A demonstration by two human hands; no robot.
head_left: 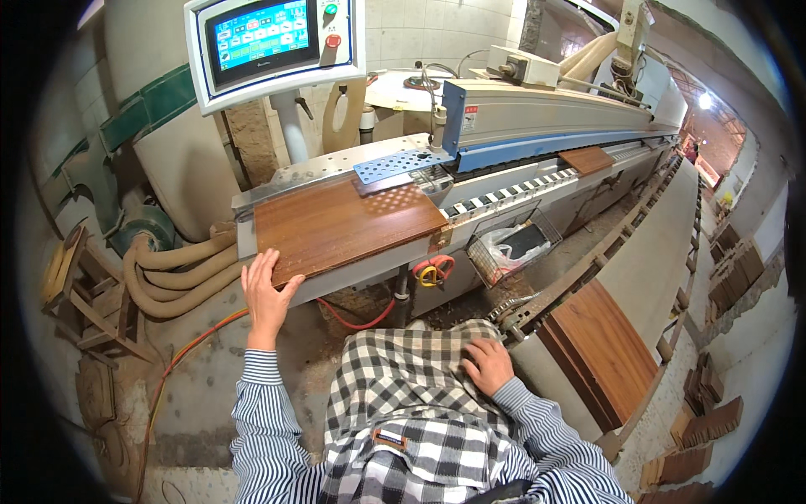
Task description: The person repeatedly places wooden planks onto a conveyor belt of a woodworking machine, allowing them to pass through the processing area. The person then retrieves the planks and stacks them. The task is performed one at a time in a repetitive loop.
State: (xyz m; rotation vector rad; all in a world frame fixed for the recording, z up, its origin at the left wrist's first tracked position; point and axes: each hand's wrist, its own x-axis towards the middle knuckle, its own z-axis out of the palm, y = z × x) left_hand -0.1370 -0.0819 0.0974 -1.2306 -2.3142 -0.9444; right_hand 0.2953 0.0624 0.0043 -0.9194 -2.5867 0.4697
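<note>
A brown wood-grain panel (pixel 348 223) lies flat on the infeed end of a long edge-banding machine (pixel 579 118). At the panel's near left corner is my left hand (pixel 267 294), its fingers spread along the end and its thumb on the front edge; it touches the panel without wrapping round it. My right hand (pixel 489 365) rests on the checked black-and-white apron (pixel 411 370) over my lap, fingers loosely apart and holding nothing. Part of the panel's far edge sits under a perforated blue plate (pixel 403 165).
Right of me, a stack of brown panels (pixel 600 353) lies on a long conveyor (pixel 642 244). Another panel (pixel 586 160) is farther along the machine. A control screen (pixel 264 38) stands at upper left, above thick hoses (pixel 189 269). A wire basket (pixel 516 248) hangs on the machine's front.
</note>
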